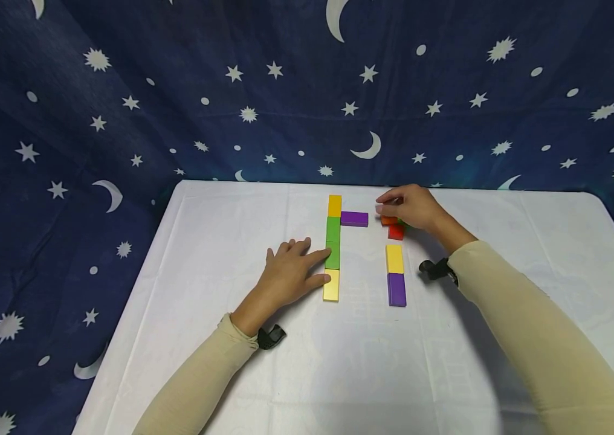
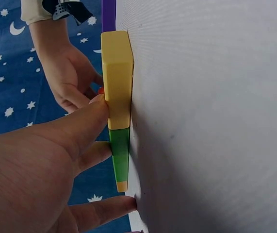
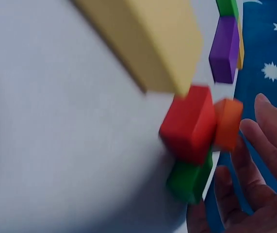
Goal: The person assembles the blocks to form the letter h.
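A straight row of blocks stands left of centre on the table: a pale yellow block [image 1: 331, 292] nearest, two green blocks [image 1: 333, 229] in the middle, an amber block [image 1: 335, 205] at the far end. My left hand [image 1: 285, 275] lies beside this row, its thumb touching the pale yellow block and its index finger on the nearer green one. A purple block [image 1: 354, 219] juts rightward from the row's far part. Over at the right, my right hand [image 1: 414, 208] hovers by an orange block [image 3: 228, 125], a red block [image 3: 190, 124] and a green block [image 3: 190, 179], fingers spread and holding nothing.
Below the red block, a yellow block [image 1: 394, 258] and another purple block [image 1: 396, 290] form a short column. The white-covered table [image 1: 350, 374] ends at the back against a dark blue cloth [image 1: 285, 127] with moons and stars.
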{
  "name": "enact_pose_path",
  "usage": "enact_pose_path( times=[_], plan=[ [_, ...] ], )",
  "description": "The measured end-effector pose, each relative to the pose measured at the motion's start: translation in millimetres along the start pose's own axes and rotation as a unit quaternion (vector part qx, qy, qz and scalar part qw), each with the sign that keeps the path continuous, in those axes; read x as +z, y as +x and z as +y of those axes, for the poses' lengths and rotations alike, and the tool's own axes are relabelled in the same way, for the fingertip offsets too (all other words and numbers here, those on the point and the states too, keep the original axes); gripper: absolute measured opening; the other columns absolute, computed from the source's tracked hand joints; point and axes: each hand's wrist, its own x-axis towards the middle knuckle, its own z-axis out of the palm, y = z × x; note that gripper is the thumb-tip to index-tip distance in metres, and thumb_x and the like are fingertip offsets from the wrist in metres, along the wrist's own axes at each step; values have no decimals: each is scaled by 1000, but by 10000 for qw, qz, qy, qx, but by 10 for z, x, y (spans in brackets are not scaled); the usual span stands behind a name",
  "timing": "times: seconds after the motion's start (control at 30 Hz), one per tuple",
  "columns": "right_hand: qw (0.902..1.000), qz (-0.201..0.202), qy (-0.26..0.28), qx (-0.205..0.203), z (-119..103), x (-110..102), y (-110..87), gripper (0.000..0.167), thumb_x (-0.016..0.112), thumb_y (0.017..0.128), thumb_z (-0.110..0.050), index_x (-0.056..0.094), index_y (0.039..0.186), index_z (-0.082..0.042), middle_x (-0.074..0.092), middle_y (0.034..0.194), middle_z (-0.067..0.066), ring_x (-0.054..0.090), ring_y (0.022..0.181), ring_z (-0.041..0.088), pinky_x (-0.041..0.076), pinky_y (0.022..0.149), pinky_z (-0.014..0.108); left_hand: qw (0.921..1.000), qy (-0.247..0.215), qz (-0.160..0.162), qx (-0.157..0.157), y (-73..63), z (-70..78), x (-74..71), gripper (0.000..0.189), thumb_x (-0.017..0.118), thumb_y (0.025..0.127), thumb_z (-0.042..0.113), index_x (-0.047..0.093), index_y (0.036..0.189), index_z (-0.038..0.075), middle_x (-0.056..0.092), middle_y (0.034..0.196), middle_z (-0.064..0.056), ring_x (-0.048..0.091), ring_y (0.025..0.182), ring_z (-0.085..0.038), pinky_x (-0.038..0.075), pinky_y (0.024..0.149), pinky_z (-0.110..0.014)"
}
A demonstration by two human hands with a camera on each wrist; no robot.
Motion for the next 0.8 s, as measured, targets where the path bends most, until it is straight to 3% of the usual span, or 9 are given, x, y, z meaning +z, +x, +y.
enact_pose_path(
  times=[0.27, 0.53, 0.8],
  plan=[
    [9975, -10, -642, -288, 165, -113, -32, 39, 72, 96, -36, 73, 126, -10, 71, 121, 13, 55, 102, 28, 49, 79, 32, 10000, 16, -13, -1, 2, 0, 6, 59, 64, 95, 58, 52, 150, 37, 46, 158, -13, 42, 144, -44, 31, 108, -79],
    [9930, -103, -1015, -603, 255, -89, -49, 32, 74, 94, -26, 75, 121, -8, 71, 119, 16, 56, 105, 31, 48, 98, 49, 10000, 38, -1, -3, 3, 0, 10, 59, 64, 95, 58, 52, 149, 38, 46, 159, -13, 42, 144, -44, 31, 108, -78],
    [9923, 55, -1021, -696, 249, -61, -56, 22, 76, 91, -20, 76, 109, -9, 71, 102, 11, 54, 97, 29, 45, 89, 42, 10000, 23, -14, -13, 10, -5, 15, 59, 64, 95, 58, 52, 150, 38, 45, 159, -13, 42, 144, -44, 30, 108, -79]
  ],
)
